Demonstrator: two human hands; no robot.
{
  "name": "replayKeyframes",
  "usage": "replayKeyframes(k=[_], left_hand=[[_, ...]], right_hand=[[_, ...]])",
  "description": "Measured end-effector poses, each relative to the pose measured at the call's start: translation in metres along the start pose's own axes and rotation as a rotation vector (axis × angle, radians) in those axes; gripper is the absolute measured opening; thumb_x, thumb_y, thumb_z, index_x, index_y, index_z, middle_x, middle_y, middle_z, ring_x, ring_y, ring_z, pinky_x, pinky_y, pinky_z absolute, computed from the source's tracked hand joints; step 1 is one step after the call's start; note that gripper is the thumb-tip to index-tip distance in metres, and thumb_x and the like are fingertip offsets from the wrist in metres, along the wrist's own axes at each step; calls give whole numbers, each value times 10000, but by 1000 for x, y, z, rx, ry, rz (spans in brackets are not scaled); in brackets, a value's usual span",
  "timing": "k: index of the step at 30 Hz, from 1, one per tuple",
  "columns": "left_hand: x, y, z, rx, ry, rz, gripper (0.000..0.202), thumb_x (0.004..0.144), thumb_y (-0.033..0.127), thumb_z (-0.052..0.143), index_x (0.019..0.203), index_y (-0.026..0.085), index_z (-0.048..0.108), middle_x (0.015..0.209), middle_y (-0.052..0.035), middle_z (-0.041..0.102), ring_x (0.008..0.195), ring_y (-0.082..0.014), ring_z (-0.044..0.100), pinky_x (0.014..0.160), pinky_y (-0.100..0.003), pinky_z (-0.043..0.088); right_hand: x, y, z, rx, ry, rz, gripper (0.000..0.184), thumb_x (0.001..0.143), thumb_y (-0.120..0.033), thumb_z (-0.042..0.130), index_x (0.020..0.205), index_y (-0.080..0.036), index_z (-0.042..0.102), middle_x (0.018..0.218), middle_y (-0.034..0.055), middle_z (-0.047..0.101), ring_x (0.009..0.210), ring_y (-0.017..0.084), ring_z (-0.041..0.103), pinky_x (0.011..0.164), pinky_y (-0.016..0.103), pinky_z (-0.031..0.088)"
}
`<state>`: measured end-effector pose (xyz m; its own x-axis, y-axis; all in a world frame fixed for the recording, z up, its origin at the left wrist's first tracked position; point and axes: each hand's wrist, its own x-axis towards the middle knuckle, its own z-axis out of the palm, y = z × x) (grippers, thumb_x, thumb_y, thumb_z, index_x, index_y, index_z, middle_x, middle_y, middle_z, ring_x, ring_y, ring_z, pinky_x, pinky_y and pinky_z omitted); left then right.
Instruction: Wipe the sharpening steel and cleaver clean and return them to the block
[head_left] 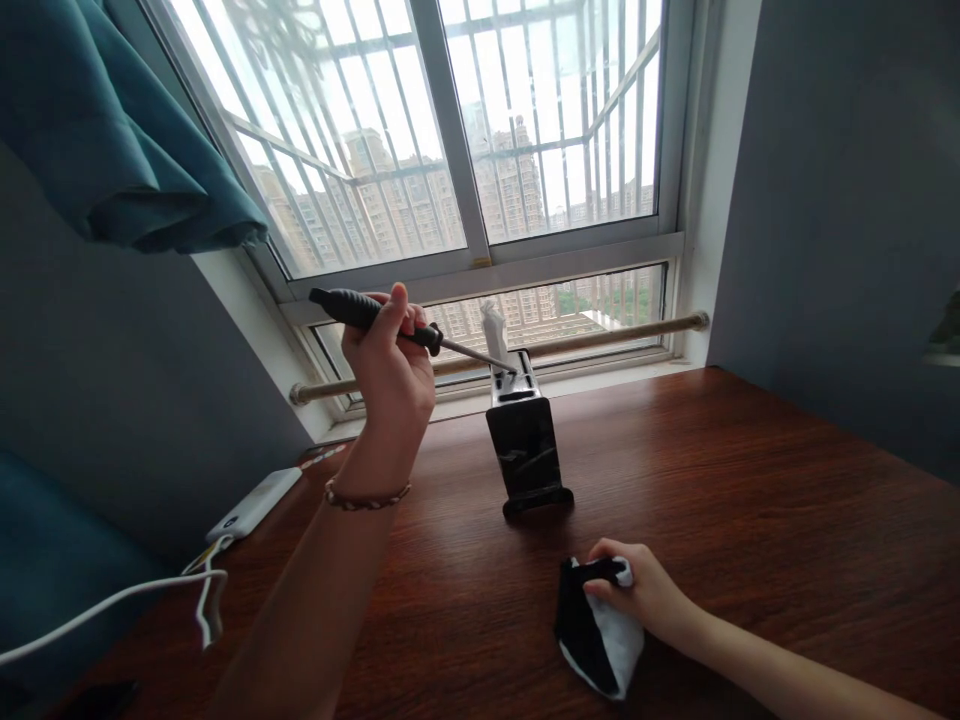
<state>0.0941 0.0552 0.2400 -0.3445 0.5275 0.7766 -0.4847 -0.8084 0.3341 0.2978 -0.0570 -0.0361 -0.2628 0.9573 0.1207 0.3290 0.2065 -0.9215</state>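
My left hand [390,362] is raised above the wooden table [750,500], closed around the black handle of a honing steel [375,315]. Its thin metal rod slants down to the right, and the tip reaches the top of a black knife block [525,445]. A white-handled item [493,330] sticks up out of the block's top. My right hand [637,592] rests on the table in front of the block, fingers closed on a black and white cloth [592,630].
A white power bank [255,502] with a white cable [150,590] lies at the table's left edge. A barred window [480,140] with a brass rail [600,340] runs behind the table. A teal curtain [112,130] hangs at the upper left.
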Motion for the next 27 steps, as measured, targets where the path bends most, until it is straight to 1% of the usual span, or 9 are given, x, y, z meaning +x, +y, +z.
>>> replayKeyframes(k=[4,9,13,17,19,21,23,25,27], left_hand=[[5,-3,0,22,0,-5,234,668,93,706,610,172,494,484,74,389,478,-52,364,550,-220,370],[20,-12,8,71,-40,-48,244,654,124,722,602,175,489,506,70,385,480,-57,376,554,-224,379],[40,-29,21,135,-104,-114,176,671,102,686,676,167,523,620,40,475,570,-68,482,640,-226,413],[57,-55,32,177,-140,-136,220,697,128,684,765,201,489,703,24,543,708,-101,562,716,-234,421],[64,-69,36,222,-201,-107,229,715,190,695,797,218,483,730,16,575,730,-119,573,694,-245,416],[70,-81,38,281,-281,-44,219,719,249,703,805,215,505,740,5,595,733,-134,576,680,-259,413],[77,-90,40,382,-347,56,205,704,281,716,793,191,555,767,-12,609,781,-150,580,731,-277,418],[86,-96,42,532,-379,145,193,688,282,725,782,162,607,818,-33,623,846,-166,577,820,-301,407],[95,-101,44,699,-374,166,184,676,267,727,778,143,637,850,-46,632,883,-180,567,879,-330,382]], right_hand=[[0,2,0,-1,2,6,260,730,-329,596,794,-77,594,692,51,575,621,133,467,564,228,338],[-1,3,1,13,-6,3,241,734,-308,594,805,-77,592,698,48,578,629,134,473,571,226,346],[0,1,1,-2,5,-6,209,719,-276,595,792,-80,594,694,46,580,625,134,479,567,224,348],[-1,0,-1,-2,2,-24,201,713,-264,596,790,-79,597,683,43,574,612,130,468,554,219,343],[-2,1,-1,13,-5,-28,197,716,-261,596,790,-78,598,683,43,576,609,127,468,548,216,339],[-2,3,-1,23,-10,-32,193,719,-255,600,795,-77,601,687,42,580,611,126,471,549,214,337],[-2,5,-1,21,-12,-39,195,718,-256,609,795,-78,604,696,43,583,621,129,477,555,216,337],[-1,7,-1,11,-6,-46,195,714,-260,619,790,-81,607,703,43,583,633,134,482,563,220,339],[-1,8,-1,3,-10,-47,192,714,-260,621,792,-84,608,704,41,583,637,136,485,565,222,342]])
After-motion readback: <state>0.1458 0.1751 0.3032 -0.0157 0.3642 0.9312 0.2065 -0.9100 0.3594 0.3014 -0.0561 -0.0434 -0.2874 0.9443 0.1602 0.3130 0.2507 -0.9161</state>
